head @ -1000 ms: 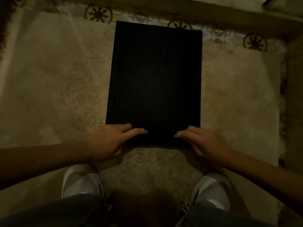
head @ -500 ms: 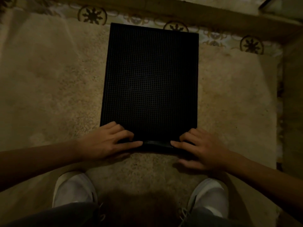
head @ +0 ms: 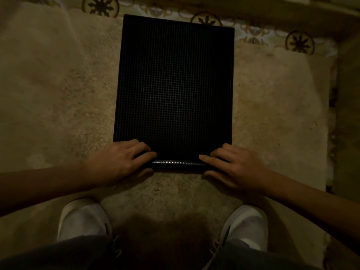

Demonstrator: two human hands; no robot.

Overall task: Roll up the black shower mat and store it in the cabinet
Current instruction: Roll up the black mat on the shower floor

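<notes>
The black shower mat (head: 175, 84), a grid-textured rectangle, lies flat on a beige rug (head: 58, 94) in front of me. Its near edge is curled up into a thin shiny roll (head: 177, 164) between my hands. My left hand (head: 116, 162) grips the roll's left end, fingers curled over the top and thumb below. My right hand (head: 233, 168) holds the right end the same way. No cabinet is in view.
My two white shoes (head: 83, 219) (head: 245, 223) stand on the rug just behind my hands. Patterned floor tiles (head: 100, 5) run along the far edge of the rug. A darker strip of floor (head: 348, 114) borders the rug on the right.
The mat's near edge has been lifted and folded over into a narrow roll. Both hands went from resting flat on the edge to gripping the curl.
</notes>
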